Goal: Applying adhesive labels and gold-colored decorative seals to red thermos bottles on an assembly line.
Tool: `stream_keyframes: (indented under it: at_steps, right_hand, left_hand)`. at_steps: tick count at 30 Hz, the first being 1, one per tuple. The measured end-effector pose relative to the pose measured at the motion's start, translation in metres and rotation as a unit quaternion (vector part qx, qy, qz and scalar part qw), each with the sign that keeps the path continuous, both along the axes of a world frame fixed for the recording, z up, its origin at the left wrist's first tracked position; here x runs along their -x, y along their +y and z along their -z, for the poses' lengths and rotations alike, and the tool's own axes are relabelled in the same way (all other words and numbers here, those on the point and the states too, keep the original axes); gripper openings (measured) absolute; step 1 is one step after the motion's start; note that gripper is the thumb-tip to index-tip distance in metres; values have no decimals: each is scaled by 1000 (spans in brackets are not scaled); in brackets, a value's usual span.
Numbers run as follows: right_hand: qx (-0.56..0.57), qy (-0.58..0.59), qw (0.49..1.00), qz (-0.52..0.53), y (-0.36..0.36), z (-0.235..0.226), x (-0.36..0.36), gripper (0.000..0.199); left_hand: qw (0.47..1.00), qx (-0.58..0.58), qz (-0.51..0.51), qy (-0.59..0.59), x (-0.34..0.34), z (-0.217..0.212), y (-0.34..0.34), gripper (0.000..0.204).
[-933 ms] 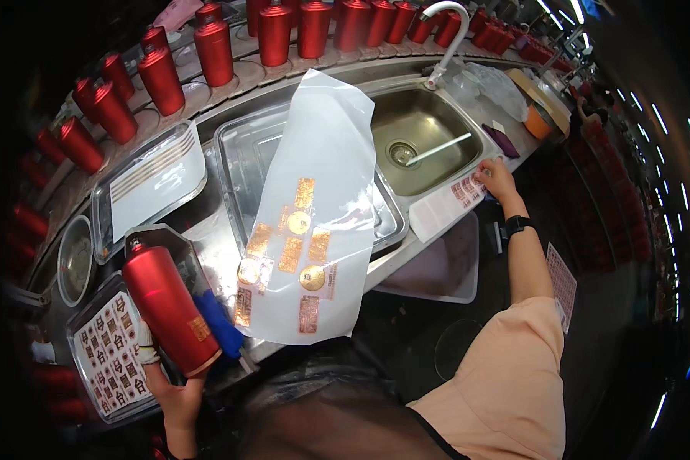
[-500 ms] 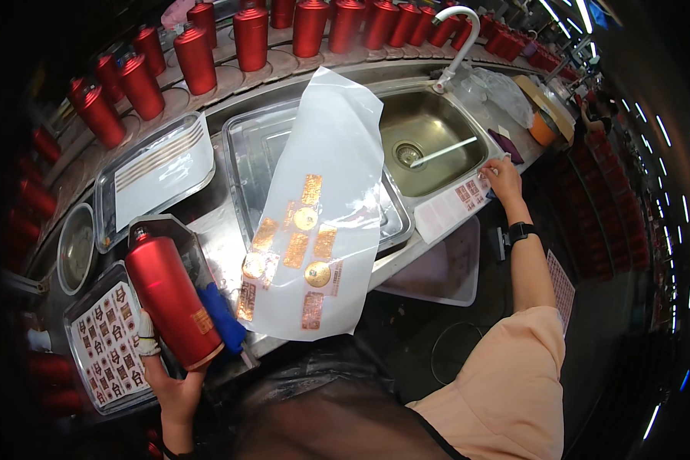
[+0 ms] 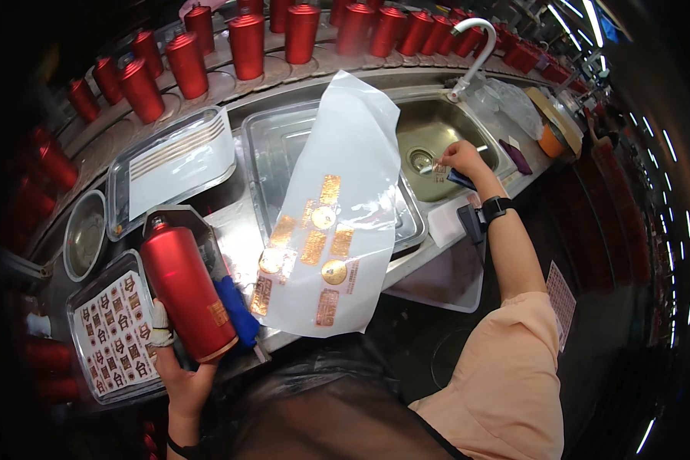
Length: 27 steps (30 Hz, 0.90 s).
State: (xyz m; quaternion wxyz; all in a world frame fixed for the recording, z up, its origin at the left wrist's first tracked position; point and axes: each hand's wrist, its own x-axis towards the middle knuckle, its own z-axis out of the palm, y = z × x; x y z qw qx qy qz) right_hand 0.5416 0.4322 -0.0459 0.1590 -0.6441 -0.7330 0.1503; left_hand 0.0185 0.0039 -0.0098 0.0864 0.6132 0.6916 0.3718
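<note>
My left hand is wrapped round the lower part of a red metallic bottle, which tilts with its neck up and away. White tape covers one finger. A gold decal shows near the bottle's base. Out over the sink, my right hand pinches a small see-through decal with reddish print. A dark blue flat piece shows just under that hand; whether it is gripped I cannot tell. A large translucent sheet with gold and copper decals lies across the tray between my hands.
A tray with a sheet of printed decals lies at the left, a round bowl behind it. Farther back is another tray with a striped sheet. Red bottles line the far conveyor. A white faucet arches over the sink.
My right hand has moved from the decal strip on the counter's front edge, left and forward over the sink, carrying a small decal. My left hand still holds the bottle. The whole view has shifted slightly.
</note>
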Motion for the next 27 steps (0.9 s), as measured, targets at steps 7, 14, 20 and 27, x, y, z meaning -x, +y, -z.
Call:
stream_keyframes:
  at_steps: [7, 14, 20, 27]
  right_hand:
    - [82, -129, 988, 17, 8, 36, 13, 28]
    - [-79, -40, 996, 28, -38, -35, 42, 26]
    - [-119, 69, 987, -78, -133, -85, 138, 14]
    - [-81, 173, 958, -212, -232, -107, 263, 8]
  left_hand:
    - [1000, -6, 24, -3, 4, -12, -2, 94]
    - [998, 24, 52, -34, 20, -4, 2, 104]
    - [993, 27, 88, -81, 23, -6, 18, 112]
    - [990, 32, 122, -61, 39, -8, 13, 119]
